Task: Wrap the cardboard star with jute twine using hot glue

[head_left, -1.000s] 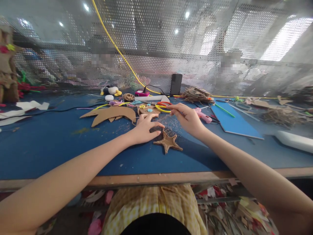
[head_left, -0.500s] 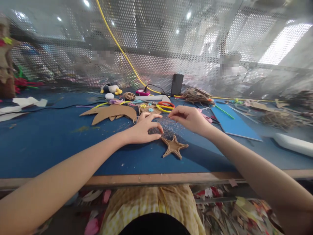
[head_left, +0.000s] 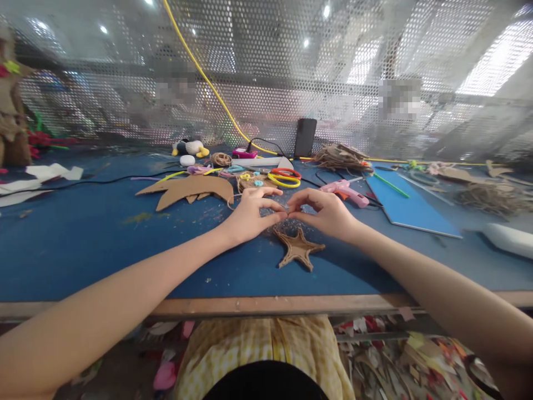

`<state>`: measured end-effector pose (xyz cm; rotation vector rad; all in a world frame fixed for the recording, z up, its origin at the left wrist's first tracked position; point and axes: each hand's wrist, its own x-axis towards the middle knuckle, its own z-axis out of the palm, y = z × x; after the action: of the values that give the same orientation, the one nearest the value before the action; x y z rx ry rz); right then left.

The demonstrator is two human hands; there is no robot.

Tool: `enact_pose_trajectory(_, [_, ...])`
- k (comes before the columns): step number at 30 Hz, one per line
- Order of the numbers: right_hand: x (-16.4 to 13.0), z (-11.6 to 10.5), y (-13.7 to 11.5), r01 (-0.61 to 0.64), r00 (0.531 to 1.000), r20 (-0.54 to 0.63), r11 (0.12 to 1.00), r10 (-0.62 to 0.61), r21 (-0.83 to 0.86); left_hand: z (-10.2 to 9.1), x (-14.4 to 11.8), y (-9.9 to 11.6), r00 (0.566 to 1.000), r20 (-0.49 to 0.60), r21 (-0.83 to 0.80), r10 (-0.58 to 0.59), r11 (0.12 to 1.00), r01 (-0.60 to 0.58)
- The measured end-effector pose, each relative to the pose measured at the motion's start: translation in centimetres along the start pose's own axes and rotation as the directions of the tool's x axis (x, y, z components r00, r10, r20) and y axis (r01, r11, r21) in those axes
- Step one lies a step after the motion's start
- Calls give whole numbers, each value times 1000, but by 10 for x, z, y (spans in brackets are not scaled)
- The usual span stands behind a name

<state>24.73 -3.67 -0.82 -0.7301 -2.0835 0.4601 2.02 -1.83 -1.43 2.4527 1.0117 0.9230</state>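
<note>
My left hand point(head_left: 250, 214) and my right hand point(head_left: 327, 214) meet fingertip to fingertip just above the blue table point(head_left: 83, 244). Both pinch something very thin between thumb and forefinger, apparently a fine strand; it is too small to make out. Right below the fingertips lies a brown cardboard star point(head_left: 300, 248) wrapped in twine, flat on the table and untouched. Glittery specks cover the table around the fingertips.
A pink glue gun point(head_left: 347, 193) lies behind my right hand, next to a blue sheet point(head_left: 410, 208). A brown cardboard cutout point(head_left: 189, 189), yellow and red rings point(head_left: 284, 178), a twine roll point(head_left: 220, 159) and a black box point(head_left: 305, 138) sit farther back. A perforated metal wall point(head_left: 258, 83) closes the rear.
My right hand has come down and left until its fingertips touch those of my left hand. The star now lies a little farther right.
</note>
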Motion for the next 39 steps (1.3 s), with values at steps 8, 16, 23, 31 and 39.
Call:
enact_pose_trajectory(8, [2,-16,5,186,976,149,958,-156,-218,-6,1,-2,1000,-12,24,-14,1000,15])
enact_pose_trajectory(16, [4,-15,-3,149,986,-45,976,-158,-156,-2,3,-2,997,-49,153,-53,986,60])
enact_pose_trajectory(23, [4,-21,-5,74,940,-323,991,-107,-114,-3,4,-28,990,-104,414,-90,901,125])
enact_pose_trajectory(31, [6,-42,8,-24,877,-459,940,-143,-340,-20,6,-42,979,-203,488,-16,865,115])
enact_pose_trajectory(39, [5,-49,20,-192,902,-429,929,41,-315,-31,9,-44,930,-366,461,22,873,160])
